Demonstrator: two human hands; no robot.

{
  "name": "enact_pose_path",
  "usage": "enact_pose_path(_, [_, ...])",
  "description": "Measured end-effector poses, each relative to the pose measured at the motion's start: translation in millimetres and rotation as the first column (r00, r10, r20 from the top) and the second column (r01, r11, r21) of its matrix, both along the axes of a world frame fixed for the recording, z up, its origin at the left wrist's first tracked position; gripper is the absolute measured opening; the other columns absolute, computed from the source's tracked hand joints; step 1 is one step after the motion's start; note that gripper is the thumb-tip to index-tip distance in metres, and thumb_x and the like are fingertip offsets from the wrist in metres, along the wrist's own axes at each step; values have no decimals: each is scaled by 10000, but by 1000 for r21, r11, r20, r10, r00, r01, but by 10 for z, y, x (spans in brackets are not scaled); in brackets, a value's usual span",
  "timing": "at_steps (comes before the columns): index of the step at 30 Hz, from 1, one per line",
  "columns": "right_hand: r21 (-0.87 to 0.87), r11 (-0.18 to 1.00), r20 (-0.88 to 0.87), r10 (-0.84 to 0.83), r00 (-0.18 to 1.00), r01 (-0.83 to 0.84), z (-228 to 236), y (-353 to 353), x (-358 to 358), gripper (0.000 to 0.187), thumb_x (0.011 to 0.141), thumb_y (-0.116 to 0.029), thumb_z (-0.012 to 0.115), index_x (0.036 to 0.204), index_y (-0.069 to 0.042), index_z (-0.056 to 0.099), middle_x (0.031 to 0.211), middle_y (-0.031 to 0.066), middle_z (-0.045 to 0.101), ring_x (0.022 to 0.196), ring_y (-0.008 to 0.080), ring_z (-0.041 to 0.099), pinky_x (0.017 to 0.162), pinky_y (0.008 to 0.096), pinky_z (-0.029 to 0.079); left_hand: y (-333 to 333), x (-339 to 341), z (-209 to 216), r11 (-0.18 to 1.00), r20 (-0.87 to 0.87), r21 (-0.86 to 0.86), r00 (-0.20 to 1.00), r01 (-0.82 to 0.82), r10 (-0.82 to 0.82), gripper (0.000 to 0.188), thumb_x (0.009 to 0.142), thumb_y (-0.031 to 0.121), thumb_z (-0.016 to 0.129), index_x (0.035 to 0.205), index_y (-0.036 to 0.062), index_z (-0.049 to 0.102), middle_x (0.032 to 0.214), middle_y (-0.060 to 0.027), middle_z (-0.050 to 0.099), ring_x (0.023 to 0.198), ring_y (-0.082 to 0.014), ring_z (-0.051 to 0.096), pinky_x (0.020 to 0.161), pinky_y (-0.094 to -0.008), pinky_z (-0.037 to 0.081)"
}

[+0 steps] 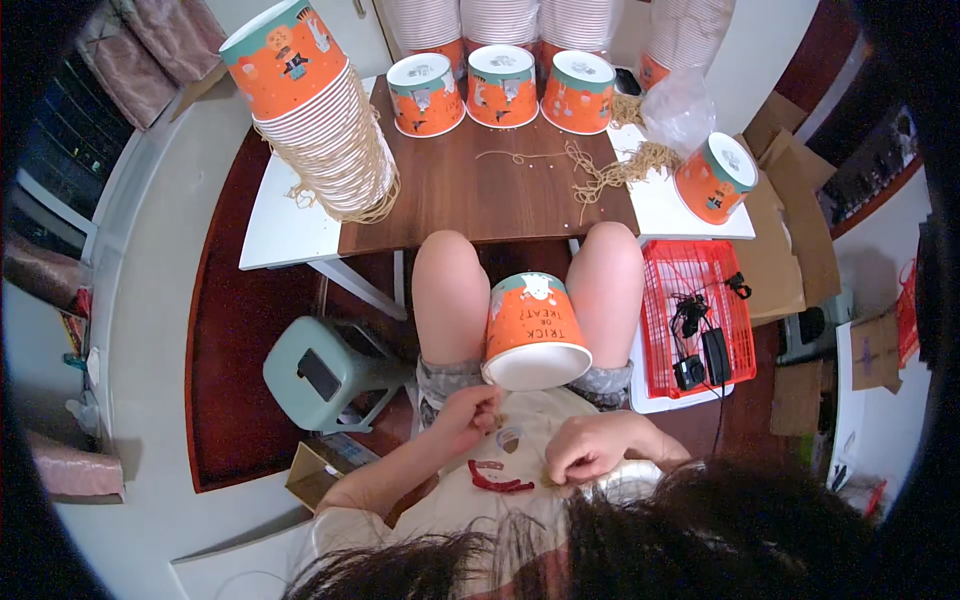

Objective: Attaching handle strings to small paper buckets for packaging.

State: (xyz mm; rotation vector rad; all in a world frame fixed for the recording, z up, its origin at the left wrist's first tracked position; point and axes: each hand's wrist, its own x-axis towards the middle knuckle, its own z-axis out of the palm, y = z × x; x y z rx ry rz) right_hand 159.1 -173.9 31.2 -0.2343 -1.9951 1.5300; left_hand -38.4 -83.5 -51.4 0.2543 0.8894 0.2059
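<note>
An orange paper bucket with a white ghost picture is held between my knees, its white rim and open mouth tilted toward me. My left hand is closed in a pinch just below the left side of that rim. To the right and nearer my body, my right hand has its fingers curled together. Whatever either hand grips is too small or hidden to make out. Both hands appear apart from the bucket, in front of my light shirt with its red print.
A tall bucket stack hung with tan cords stands at the table's left. Upturned buckets line the back, with another bucket at right. Loose cords lie on the table. A red basket and grey-green stool flank me.
</note>
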Motion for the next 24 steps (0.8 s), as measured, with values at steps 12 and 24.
enact_pose_path(12, [249, 556, 461, -788, 408, 793, -728, 45, -224, 311, 784, -327, 523, 981, -87, 550, 843, 146, 555, 801, 330, 560, 733, 397, 448, -197, 5, -45, 995, -119, 74, 990, -65, 74, 76, 798, 110, 603, 816, 76, 537, 636, 26, 465, 495, -57, 378, 405, -178, 268])
enact_pose_path(24, [233, 693, 574, -664, 479, 682, -932, 124, -467, 200, 829, -249, 475, 835, -82, 586, 771, 121, 580, 695, 300, 574, 625, 399, 455, -171, -115, -208, 996, -7, 70, 999, 54, -53, 76, 818, 146, 569, 838, 76, 549, 701, 6, 542, 490, -57, 396, 415, -175, 289])
